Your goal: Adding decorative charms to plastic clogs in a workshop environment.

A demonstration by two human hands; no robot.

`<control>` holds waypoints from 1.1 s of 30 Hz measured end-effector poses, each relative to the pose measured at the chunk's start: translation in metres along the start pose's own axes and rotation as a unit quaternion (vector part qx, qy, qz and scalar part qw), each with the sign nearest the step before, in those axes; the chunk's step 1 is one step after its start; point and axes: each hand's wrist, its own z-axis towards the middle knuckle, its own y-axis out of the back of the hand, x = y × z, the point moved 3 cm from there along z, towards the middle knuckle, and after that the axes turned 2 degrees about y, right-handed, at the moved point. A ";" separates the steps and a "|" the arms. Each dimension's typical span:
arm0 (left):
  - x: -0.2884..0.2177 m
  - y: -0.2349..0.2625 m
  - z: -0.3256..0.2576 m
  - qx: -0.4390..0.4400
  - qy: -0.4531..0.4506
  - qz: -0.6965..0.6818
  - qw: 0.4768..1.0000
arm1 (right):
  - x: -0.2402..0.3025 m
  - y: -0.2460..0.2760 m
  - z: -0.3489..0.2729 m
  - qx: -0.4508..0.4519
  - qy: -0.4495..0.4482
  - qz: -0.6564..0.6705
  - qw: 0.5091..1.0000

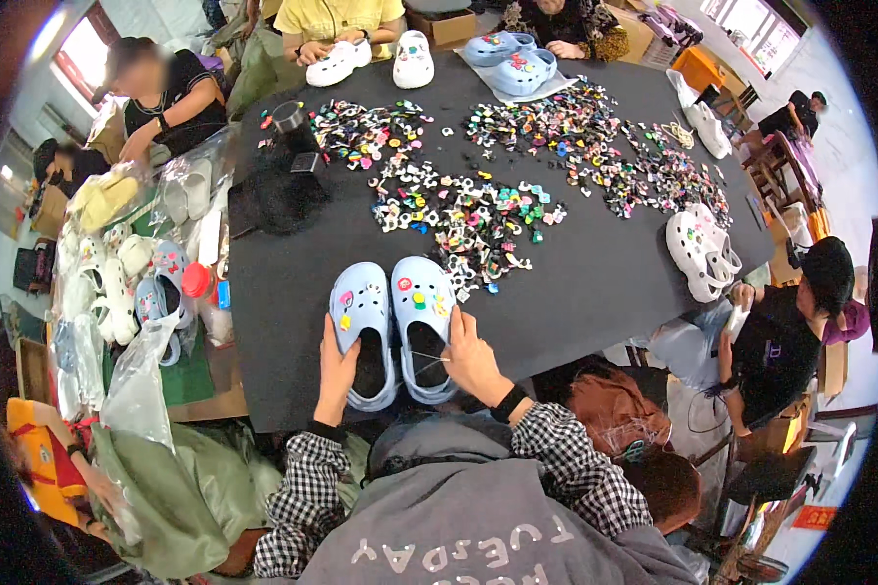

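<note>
A pair of light blue clogs lies side by side on the black tabletop, toes pointing away from me. The left clog (361,292) has a few colourful charms fixed in its upper holes. My left hand (336,378) is closed around its outer side, thumb along the edge. On the right clog (422,285) there are red, yellow and green charms. My right hand (474,357) grips its outer side near the heel. A thin clear strand crosses this clog's opening by my fingers. Just beyond the toes lies a heap of loose shoe charms (478,229).
More charm piles (556,127) spread over the far part of the black table (302,244). White clogs (698,255) stand at the right edge, and blue ones (517,70) at the far side. Bagged clogs (117,283) and a red-lidded jar (198,281) fill the left table. Several people sit around.
</note>
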 end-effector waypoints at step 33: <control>-0.075 -0.061 -0.049 0.130 0.130 -0.300 0.936 | 0.001 0.040 0.050 0.001 0.284 0.104 0.953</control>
